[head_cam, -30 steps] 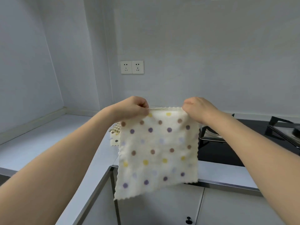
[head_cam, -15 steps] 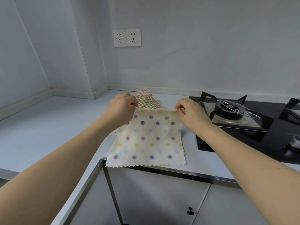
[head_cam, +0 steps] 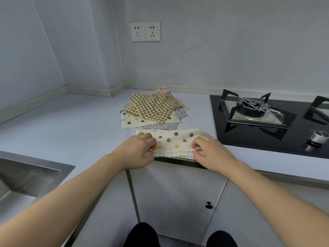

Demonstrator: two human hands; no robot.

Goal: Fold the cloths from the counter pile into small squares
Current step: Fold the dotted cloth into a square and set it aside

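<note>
Two hands pinch the dotted cloth, left hand and right hand each grasping a corner between fingers. Held up a second ago, it's now down on the counter, folded in half toward them. Beyond the fingers waits the pile.

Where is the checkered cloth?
In the head view, the checkered cloth tops the pile on the counter, behind both hands, left of the stove.

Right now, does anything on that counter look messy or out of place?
Only mildly: the cloth pile is fanned out crookedly, corners pointing different ways. The polka-dot cloth, pinched by the left hand and right hand, slightly overhangs the counter edge. Nothing spilled or damaged.
</note>
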